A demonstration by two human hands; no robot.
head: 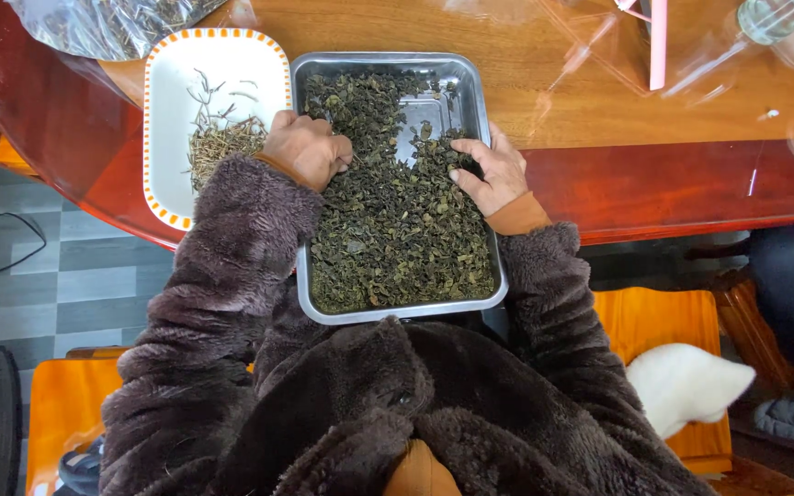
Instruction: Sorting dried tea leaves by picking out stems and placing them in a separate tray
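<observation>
Head cam looking down: left hand [307, 147] is curled shut over a pinch of dried green leaves [392, 230] in the steel tray [298, 193]. Right hand [493, 170] rests fingers spread on the pile, white plate [167, 101] of stems just beside.

my desk [599, 101]: glossy wood, red edge | clear plastic bag [103, 23] at far left corner | pink strip [659, 41] far right | orange seat [663, 321] beside me | white furry thing [686, 386] on it | grey tiled floor [66, 276]
</observation>
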